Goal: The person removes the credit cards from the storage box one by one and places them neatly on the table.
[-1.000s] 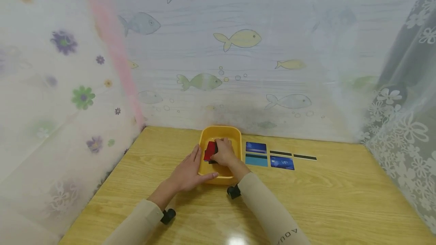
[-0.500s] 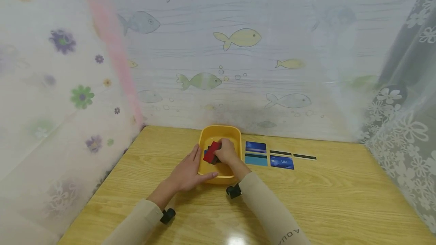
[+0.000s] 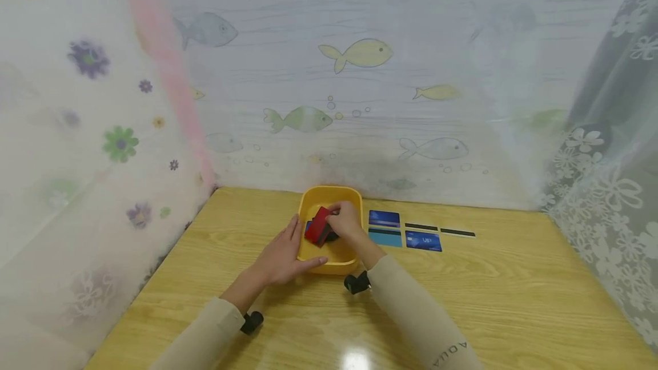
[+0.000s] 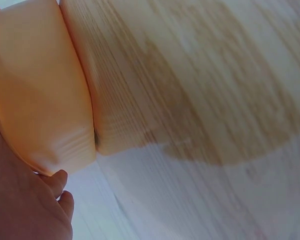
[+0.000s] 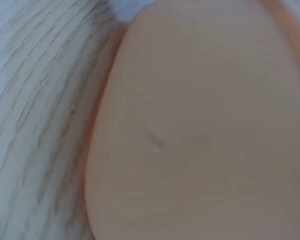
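Note:
A yellow plastic bin (image 3: 334,268) stands on the table near the back wall. My right hand (image 3: 346,225) reaches inside it and pinches a red card (image 3: 317,226) between thumb and fingers. Under and beside that card lie other cards, blue and black, mostly covered. My left hand (image 3: 277,256) rests on the bin's near left corner, fingers straight along the left side and thumb across the front rim. In the left wrist view this hand (image 4: 25,195) touches the bin's rim. The bin's outer wall (image 5: 200,125) fills most of the right wrist view, where my right hand is hidden.
Right of the bin, cards lie in two rows: a dark blue card (image 3: 384,218), a light blue card (image 3: 385,237), a blue VIP card (image 3: 424,241), and two black strips (image 3: 421,226). A fish-print curtain (image 3: 360,130) hangs behind the table (image 3: 493,301).
My right hand has drawn the red card up and tilted it, away from the cards beneath. My left hand has kept its place on the bin.

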Available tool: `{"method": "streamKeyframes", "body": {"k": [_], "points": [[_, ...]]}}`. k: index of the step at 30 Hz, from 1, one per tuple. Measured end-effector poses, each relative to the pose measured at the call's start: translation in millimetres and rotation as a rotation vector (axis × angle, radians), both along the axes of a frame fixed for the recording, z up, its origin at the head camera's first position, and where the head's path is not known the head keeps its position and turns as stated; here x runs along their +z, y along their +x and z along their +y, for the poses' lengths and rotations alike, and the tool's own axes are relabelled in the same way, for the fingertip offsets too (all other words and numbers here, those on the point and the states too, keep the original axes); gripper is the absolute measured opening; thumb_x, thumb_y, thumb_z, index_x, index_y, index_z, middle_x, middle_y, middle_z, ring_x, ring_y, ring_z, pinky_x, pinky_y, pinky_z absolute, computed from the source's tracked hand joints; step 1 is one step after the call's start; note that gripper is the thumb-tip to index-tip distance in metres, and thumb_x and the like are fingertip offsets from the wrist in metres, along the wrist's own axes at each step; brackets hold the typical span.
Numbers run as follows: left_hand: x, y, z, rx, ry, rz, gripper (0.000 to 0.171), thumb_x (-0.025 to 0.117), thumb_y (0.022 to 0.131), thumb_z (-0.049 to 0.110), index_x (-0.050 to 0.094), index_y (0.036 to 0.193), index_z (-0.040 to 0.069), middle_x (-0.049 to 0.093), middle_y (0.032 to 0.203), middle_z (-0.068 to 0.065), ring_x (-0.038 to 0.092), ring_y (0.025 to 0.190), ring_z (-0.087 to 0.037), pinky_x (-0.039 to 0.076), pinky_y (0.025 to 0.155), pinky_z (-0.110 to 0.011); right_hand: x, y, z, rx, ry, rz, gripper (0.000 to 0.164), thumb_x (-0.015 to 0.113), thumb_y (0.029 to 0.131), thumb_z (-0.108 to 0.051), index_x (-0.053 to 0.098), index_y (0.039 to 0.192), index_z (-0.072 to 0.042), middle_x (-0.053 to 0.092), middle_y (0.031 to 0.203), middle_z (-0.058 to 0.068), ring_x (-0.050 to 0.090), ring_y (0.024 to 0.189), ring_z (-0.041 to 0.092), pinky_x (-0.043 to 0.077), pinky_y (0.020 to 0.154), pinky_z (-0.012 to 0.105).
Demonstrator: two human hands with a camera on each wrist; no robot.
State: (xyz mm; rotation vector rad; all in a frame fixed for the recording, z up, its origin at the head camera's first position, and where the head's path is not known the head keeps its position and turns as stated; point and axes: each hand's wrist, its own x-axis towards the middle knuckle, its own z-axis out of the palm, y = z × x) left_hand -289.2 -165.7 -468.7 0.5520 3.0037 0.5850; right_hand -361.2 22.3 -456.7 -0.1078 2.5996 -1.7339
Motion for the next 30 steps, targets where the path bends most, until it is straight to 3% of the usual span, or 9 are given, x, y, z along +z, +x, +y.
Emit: {"method": "streamKeyframes", "body": {"k": [9, 18, 25, 30], "points": [[0.2, 0.6, 0, 0.006, 0.005, -0.011, 0.118, 0.051, 0.088, 0.082, 0.012, 0.163, 0.0, 0.003, 0.171, -0.014, 0.023, 0.153, -0.038, 0.03, 0.12, -0.054, 16.8, 10.9, 15, 0.081, -0.046, 0.024, 0.026, 0.063, 0.095, 0.006, 0.065, 0.121, 0.01, 0.069, 0.112, 0.026, 0.073, 0.092, 0.036, 0.062, 0.077, 0.045], [0.3, 0.1, -1, 0.01, -0.012, -0.004, 0.126, 0.044, 0.082, 0.091, 0.012, 0.163, 0.0, 0.004, 0.172, -0.015, 0.024, 0.153, -0.038, 0.031, 0.12, -0.053, 24.0, 26.0, 28, 0.07, 0.015, 0.029, 0.025, 0.066, 0.096, 0.003, 0.068, 0.121, 0.004, 0.067, 0.118, 0.021, 0.071, 0.095, 0.03, 0.062, 0.08, 0.044], [-1.0, -0.3, -1, 0.007, -0.002, 0.001, 0.126, 0.044, 0.082, 0.091, 0.012, 0.163, 0.0, 0.005, 0.171, -0.016, 0.025, 0.153, -0.038, 0.031, 0.12, -0.052, 26.6, 37.8, 39, 0.091, -0.043, 0.009, 0.024, 0.064, 0.095, 0.007, 0.067, 0.119, 0.006, 0.066, 0.114, 0.022, 0.072, 0.093, 0.032, 0.061, 0.082, 0.049], [-1.8, -0.2, -1, 0.011, -0.004, 0.003, 0.126, 0.043, 0.082, 0.092, 0.012, 0.163, 0.0, 0.005, 0.172, -0.015, 0.025, 0.153, -0.038, 0.032, 0.12, -0.052, 27.0, 43.5, 47, 0.084, -0.031, 0.009, 0.024, 0.064, 0.095, 0.006, 0.066, 0.119, 0.005, 0.066, 0.114, 0.022, 0.072, 0.092, 0.031, 0.062, 0.079, 0.044]]}}
